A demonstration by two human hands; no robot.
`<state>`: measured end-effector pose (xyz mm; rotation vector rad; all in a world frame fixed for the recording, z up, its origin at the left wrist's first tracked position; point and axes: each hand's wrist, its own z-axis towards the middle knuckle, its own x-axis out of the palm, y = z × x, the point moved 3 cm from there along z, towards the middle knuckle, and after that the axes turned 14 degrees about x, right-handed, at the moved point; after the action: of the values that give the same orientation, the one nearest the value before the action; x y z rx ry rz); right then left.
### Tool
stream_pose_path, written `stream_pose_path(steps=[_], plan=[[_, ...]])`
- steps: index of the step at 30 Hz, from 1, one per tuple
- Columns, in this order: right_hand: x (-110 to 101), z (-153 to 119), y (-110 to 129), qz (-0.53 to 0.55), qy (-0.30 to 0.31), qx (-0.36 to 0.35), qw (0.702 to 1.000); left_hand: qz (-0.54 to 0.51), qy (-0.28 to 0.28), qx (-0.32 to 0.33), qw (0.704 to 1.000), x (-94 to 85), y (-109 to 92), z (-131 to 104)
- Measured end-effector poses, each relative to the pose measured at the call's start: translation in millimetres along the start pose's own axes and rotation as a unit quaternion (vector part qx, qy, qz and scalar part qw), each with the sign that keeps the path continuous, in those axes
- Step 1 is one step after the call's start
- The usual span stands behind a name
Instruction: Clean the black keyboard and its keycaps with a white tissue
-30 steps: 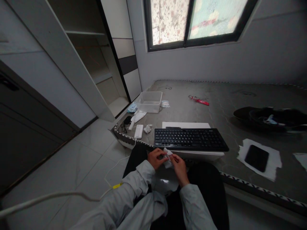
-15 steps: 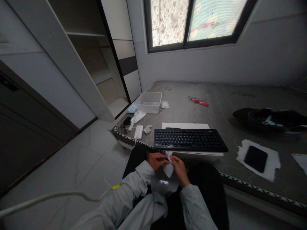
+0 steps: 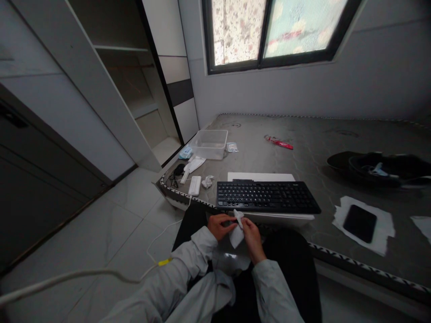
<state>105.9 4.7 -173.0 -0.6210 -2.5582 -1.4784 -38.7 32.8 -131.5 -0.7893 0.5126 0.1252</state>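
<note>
A crumpled white tissue (image 3: 237, 235) is pinched between my two hands, above my lap and just in front of the bed's edge. My left hand (image 3: 220, 226) grips it from the left with thumb and forefinger. From the right, my right hand (image 3: 252, 237) has its fingers closed on the same tissue; part of it is hidden by the fingers. Right beyond the hands lies a black keyboard (image 3: 266, 196), resting on a white box (image 3: 286, 216). Left of the keyboard is a wadded tissue (image 3: 208, 181), beside a white power strip (image 3: 195, 185).
A clear plastic bin (image 3: 209, 146) stands at the bed's far left. A red packet (image 3: 281, 142) lies farther back. To the right, a dark phone (image 3: 359, 223) rests on a white cloth, near a black cap (image 3: 377, 169). A white cable (image 3: 101, 272) crosses the floor side.
The tissue has shifted slightly in my fingers, its upper end standing a bit higher above them. Both hands stay in nearly the same place.
</note>
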Motion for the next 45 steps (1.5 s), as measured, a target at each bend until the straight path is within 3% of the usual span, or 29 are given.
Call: stream_pose_path(steps=[13, 20, 28, 34, 40, 45], plan=[[-12.2, 5.1, -1.4, -0.040, -0.089, -0.041, 0.994, -0.023, -0.019, -0.020, 0.999, 2.0, 3.9, -0.6], [-10.7, 1.6, 1.5, 0.003, -0.117, -0.037, 0.992, -0.055, -0.015, -0.023, 0.998, 0.4, -0.7, 0.1], [-3.4, 4.0, -3.4, 0.086, -0.080, -0.022, 0.993, -0.117, 0.035, 0.023, 0.992, 5.5, -7.2, -4.6], [1.5, -0.8, 1.9, 0.132, -0.057, -0.013, 0.989, -0.071, 0.046, 0.038, 0.996, 3.1, -9.1, -3.3], [6.7, -4.9, 4.1, 0.173, -0.012, -0.005, 0.985, -0.061, 0.082, 0.097, 0.990, 1.9, -15.6, -1.6], [5.2, -2.6, 4.0, 0.154, -0.041, -0.005, 0.987, -0.034, 0.115, 0.124, 0.985, 1.7, -23.9, -0.5]])
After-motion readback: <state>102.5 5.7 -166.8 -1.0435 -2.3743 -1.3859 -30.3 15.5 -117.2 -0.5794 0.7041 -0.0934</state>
